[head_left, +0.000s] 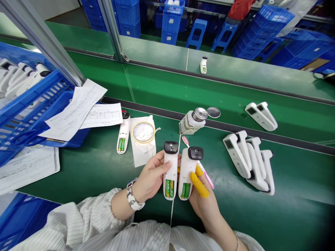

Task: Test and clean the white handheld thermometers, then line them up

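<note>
My left hand (150, 176) grips a white handheld thermometer (170, 167), its battery bay open and showing green batteries. My right hand (202, 195), with yellow finger cots, holds a second white thermometer (188, 169) right beside the first, also with green batteries showing. Both devices stand side by side above the green bench mat (104, 174). A pink brush (206, 174) lies just behind my right hand.
A third open thermometer (124, 134) lies left, by a tape roll (143, 131) on a white cloth. A pump bottle (195, 120) lies behind. Several white thermometers (250, 160) sit right, one (261, 115) on the belt. A blue crate (23, 101) and papers (81, 113) lie left.
</note>
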{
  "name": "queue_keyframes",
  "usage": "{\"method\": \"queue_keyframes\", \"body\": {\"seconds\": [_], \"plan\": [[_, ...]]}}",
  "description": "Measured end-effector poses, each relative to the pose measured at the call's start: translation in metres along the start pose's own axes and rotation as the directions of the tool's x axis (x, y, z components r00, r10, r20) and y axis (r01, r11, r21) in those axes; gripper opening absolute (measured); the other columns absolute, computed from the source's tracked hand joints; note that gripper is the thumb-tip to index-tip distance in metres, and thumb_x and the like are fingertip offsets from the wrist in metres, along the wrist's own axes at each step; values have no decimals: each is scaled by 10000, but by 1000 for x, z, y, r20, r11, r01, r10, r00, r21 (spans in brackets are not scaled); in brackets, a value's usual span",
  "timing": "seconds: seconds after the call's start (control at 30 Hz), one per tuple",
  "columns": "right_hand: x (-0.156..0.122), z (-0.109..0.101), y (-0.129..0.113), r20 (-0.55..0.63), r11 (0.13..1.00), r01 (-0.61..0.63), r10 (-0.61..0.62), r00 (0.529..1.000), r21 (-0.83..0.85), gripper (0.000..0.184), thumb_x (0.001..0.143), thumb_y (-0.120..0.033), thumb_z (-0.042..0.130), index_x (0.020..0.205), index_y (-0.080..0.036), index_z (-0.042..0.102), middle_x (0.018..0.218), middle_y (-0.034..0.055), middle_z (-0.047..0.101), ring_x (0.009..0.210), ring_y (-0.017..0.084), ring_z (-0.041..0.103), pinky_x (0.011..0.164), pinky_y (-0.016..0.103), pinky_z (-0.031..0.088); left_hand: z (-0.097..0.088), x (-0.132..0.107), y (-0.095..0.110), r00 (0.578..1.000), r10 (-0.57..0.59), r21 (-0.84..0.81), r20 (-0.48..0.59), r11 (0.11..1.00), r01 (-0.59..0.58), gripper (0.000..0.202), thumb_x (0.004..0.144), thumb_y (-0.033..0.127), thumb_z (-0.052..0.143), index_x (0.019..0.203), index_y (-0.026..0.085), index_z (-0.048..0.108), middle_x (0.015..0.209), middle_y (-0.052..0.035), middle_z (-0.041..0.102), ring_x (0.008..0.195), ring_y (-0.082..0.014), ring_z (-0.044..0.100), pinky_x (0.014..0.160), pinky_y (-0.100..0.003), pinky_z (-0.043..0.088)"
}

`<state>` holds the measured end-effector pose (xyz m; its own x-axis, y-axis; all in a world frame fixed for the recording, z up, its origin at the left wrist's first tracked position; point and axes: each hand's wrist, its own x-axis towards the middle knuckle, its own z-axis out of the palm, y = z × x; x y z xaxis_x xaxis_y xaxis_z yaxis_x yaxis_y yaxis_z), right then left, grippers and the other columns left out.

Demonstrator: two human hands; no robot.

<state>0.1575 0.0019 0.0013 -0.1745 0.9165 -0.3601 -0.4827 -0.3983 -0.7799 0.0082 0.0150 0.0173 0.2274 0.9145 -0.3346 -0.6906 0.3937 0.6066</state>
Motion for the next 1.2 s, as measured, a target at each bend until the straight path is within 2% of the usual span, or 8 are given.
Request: {"method": "queue_keyframes", "body": {"seconds": [0.1,0.2,0.37,0.6,0.83,0.97,1.1,1.2], "plan": [[1,-1,0,-61,999,-16,19,998,41,300,792,-400,623,1077,-308,627,1000,21,709,966,259,636,884,442,481,2,0,2,999,-27,-47,-46,999,25,347,804,163,588,1142,209,526,1053,-82,634,996,-239,590,764,-380,522],[4,0,-2,-45,998,-34,36,998,47,296,839,-434,542,1072,-276,634,995,43,704,885,249,653,851,430,497,3,0,3,997,-49,-121,-52,992,42,435,849,217,536,1266,262,419,1033,-76,639,990,-235,596,813,-431,506],[5,3,-2,-7,994,-43,44,999,99,347,866,-386,505,1204,-322,555,1122,15,660,981,240,623,885,423,475,3,2,2,1000,-15,-183,-25,983,10,495,896,252,447,1369,297,310,1164,-85,602,1135,-255,528,943,-463,424],[2,-5,0,-41,999,-12,13,999,34,399,775,-248,644,1160,-336,589,1266,-7,583,1126,240,551,931,405,452,2,1,1,1000,-7,-40,-4,999,6,574,818,201,581,1349,278,377,1208,-90,575,1119,-253,528,949,-416,412],[4,3,-8,-11,998,-58,59,998,29,437,780,-235,637,1193,-344,543,1161,3,631,944,186,622,747,310,509,0,2,-1,1000,-30,50,-8,998,31,527,764,260,657,1264,224,498,1205,-112,569,1055,-246,548,841,-342,457],[3,3,-5,-17,998,-38,39,999,52,487,752,-167,635,1192,-353,542,1080,-21,654,855,152,618,708,275,497,0,3,-2,1000,-16,105,26,994,13,476,760,232,660,1219,199,539,1165,-106,593,1039,-228,554,859,-324,448],[2,-3,-2,-76,999,2,2,997,48,356,737,-251,650,1087,-310,631,955,-14,684,844,163,595,715,285,481,1,2,-4,995,4,148,99,989,-18,473,771,213,645,1229,214,524,1187,-100,581,1051,-236,559,859,-335,455],[4,-4,-4,-91,997,3,4,996,75,259,769,-342,612,1017,-283,657,920,2,686,840,177,590,686,293,478,1,2,-4,996,8,166,93,986,-23,474,771,229,645,1229,215,525,1204,-101,573,1061,-246,556,870,-345,451]]}}
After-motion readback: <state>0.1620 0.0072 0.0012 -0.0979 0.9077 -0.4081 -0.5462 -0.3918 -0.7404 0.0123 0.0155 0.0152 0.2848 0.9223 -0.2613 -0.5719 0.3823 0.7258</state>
